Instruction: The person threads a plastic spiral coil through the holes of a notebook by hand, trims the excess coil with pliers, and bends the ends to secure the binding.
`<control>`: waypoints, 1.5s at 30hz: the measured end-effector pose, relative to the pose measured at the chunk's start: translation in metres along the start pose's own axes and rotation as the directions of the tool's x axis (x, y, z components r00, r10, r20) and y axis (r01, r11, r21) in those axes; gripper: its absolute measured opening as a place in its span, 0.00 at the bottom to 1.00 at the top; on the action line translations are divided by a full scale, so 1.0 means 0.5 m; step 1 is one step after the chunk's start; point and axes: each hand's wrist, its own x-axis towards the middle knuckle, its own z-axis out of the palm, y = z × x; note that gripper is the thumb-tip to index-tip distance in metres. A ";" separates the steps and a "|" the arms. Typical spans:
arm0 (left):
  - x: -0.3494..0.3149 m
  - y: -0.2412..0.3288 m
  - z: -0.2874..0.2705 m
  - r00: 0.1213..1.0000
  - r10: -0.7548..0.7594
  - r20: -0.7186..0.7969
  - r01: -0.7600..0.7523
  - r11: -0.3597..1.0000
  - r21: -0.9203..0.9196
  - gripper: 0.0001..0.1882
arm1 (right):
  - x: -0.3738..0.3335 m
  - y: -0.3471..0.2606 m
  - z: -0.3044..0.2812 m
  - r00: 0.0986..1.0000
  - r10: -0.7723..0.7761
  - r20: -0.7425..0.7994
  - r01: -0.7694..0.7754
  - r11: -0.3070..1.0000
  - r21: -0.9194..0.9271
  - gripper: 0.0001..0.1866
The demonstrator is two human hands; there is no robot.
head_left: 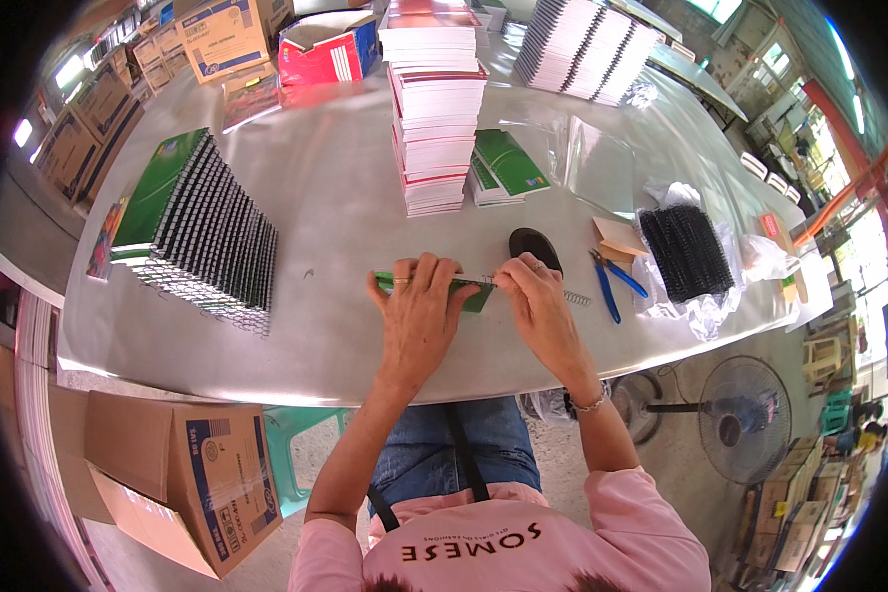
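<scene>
My left hand grips a small green-covered notebook just above the table, its fingers over the upper edge and its thumb below. At the notebook's right end, my right hand pinches a thin spiral binding coil, which shows beside the fingertips. More coil sticks out to the right of that hand; whether it is the same piece is hidden. A dark oval object lies just behind the right hand. To the right rest cutting pliers with blue handles.
Black binding coils lie bunched on plastic at the right. Spiral-bound green notebooks stand stacked at the left. Ahead are a tall stack of unbound books, green notebooks and another bound stack. An open carton and a fan flank me.
</scene>
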 end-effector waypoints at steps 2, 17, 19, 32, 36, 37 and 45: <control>-0.002 -0.003 0.001 1.000 -0.005 0.004 0.005 1.000 0.014 0.11 | 0.007 -0.010 0.002 1.000 0.016 -0.007 -0.016 0.999 0.047 0.08; -0.004 -0.005 0.002 1.000 0.018 -0.007 -0.018 1.000 -0.013 0.10 | 0.020 -0.033 0.008 0.997 0.036 -0.062 -0.022 0.978 0.206 0.11; -0.004 -0.005 0.002 1.000 0.023 -0.008 -0.023 1.000 -0.016 0.10 | 0.019 -0.021 0.006 0.998 -0.028 -0.047 0.036 0.986 0.165 0.12; -0.003 -0.007 0.003 1.000 0.016 0.004 -0.016 0.999 -0.032 0.11 | 0.027 -0.034 -0.006 0.999 0.044 -0.005 -0.043 0.983 0.178 0.11; -0.007 -0.017 0.008 1.000 -0.008 -0.016 0.006 0.995 -0.103 0.16 | 0.028 -0.026 -0.007 1.000 -0.019 0.017 0.016 0.989 0.145 0.10; -0.007 -0.017 0.008 0.996 -0.038 -0.076 0.026 0.988 -0.155 0.19 | 0.027 -0.025 -0.008 0.999 -0.031 0.026 0.027 0.990 0.138 0.10; -0.019 -0.011 0.013 0.936 -0.250 -0.248 0.165 0.933 -0.319 0.42 | 0.018 -0.022 0.001 0.998 -0.028 0.051 0.018 0.980 0.200 0.07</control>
